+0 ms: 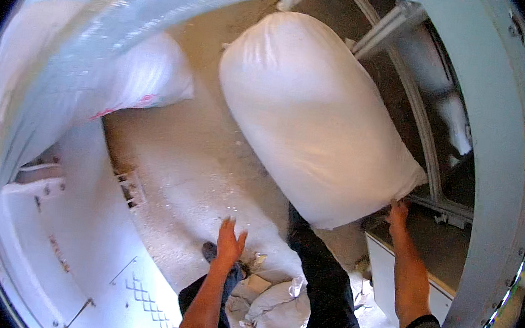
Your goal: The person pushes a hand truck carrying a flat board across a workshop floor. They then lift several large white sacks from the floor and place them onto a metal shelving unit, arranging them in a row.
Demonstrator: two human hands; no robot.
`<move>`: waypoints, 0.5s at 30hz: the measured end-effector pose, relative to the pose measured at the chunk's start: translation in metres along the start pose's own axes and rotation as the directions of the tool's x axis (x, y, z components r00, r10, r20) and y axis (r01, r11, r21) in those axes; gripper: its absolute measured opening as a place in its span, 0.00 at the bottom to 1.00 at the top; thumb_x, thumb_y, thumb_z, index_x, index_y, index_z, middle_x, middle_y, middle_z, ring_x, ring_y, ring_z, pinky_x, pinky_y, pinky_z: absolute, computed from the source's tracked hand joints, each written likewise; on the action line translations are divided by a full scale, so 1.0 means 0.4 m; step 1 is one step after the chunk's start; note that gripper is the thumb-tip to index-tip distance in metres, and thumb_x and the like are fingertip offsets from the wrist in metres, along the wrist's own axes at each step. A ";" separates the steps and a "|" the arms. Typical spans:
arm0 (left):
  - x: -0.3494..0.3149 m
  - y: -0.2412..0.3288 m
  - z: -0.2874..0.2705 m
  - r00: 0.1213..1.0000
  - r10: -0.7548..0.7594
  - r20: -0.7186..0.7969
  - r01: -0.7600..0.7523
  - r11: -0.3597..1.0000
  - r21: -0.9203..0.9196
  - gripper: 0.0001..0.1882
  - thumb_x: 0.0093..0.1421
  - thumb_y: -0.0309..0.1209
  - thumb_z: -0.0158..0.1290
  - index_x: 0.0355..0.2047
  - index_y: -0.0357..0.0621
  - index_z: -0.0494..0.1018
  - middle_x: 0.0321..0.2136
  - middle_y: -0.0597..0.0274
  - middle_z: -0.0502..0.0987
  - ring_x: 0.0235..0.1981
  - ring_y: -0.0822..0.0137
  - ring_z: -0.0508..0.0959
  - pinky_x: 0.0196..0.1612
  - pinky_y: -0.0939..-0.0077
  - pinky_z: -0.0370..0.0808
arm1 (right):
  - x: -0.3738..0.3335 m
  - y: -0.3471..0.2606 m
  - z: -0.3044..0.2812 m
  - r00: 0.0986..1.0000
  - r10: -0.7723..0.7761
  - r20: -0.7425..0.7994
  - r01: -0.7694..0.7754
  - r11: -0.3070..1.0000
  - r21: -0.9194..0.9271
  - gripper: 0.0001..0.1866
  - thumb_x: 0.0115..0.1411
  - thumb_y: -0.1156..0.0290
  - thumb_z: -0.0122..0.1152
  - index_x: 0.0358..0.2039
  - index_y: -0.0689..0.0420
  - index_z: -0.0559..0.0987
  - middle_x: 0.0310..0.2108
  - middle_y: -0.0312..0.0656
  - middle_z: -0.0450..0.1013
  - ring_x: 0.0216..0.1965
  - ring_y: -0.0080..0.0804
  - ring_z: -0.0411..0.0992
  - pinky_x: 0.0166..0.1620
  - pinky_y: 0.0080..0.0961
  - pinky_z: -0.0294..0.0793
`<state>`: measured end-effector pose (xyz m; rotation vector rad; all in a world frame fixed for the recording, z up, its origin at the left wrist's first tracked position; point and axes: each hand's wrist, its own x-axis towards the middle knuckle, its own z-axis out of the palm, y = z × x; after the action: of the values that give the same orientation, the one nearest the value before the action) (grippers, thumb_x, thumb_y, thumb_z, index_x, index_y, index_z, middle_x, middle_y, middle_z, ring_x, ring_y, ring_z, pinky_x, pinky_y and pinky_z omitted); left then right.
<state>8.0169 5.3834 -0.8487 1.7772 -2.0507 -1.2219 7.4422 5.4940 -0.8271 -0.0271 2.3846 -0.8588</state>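
A large, full white sack (pixel 320 106) lies tilted in front of me, its lower end close to my right knee. My right hand (pixel 399 217) is at its lower right corner, with the fingers closed on the cloth there; part of the grip is hidden. Lower left, my left hand (pixel 229 240) hangs in the air above the dusty floor (pixel 192 163), fingers apart and holding nothing. Between my legs sits a smaller crumpled white bag (pixel 279 313), with a tan scrap (pixel 257 283) by its top.
Another white sack (pixel 150 72) rests at the left, partly behind a shiny curved frame (pixel 164 0). Pale metal panels (pixel 91 210) line the left side. To the right stand metal bars (pixel 421 116), a pale upright (pixel 497 124) and a white box-like cabinet (pixel 385 279) with a brown top.
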 end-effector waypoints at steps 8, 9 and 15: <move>-0.358 -0.062 -0.368 0.943 -0.324 -0.081 0.326 0.945 0.013 0.31 0.55 0.35 0.62 0.55 0.29 0.68 0.56 0.35 0.68 0.59 0.41 0.67 0.63 0.56 0.63 | -0.293 0.222 0.134 0.903 -0.004 0.429 0.151 0.939 -0.309 0.17 0.61 0.61 0.62 0.43 0.62 0.80 0.29 0.42 0.78 0.28 0.33 0.76 0.32 0.32 0.78; -0.388 -0.048 -0.416 0.929 -0.351 -0.115 0.354 0.935 0.006 0.31 0.55 0.35 0.63 0.55 0.29 0.68 0.56 0.35 0.69 0.58 0.41 0.68 0.63 0.56 0.64 | -0.377 0.173 0.162 0.881 0.019 0.473 0.154 0.933 -0.325 0.16 0.62 0.63 0.61 0.42 0.62 0.80 0.29 0.42 0.78 0.29 0.32 0.77 0.32 0.30 0.78; -0.378 0.024 -0.613 0.939 -0.218 -0.266 0.237 0.971 0.041 0.31 0.53 0.33 0.65 0.55 0.31 0.69 0.52 0.41 0.72 0.53 0.46 0.73 0.57 0.59 0.70 | -0.771 0.003 0.136 0.764 -0.126 0.632 -0.041 0.969 0.242 0.15 0.63 0.66 0.61 0.43 0.66 0.80 0.31 0.42 0.79 0.32 0.29 0.79 0.33 0.25 0.79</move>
<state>8.1990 5.4033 -0.6260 2.1295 -1.8037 -0.9139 7.7251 5.5290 -0.6976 -0.2443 1.6228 -0.9673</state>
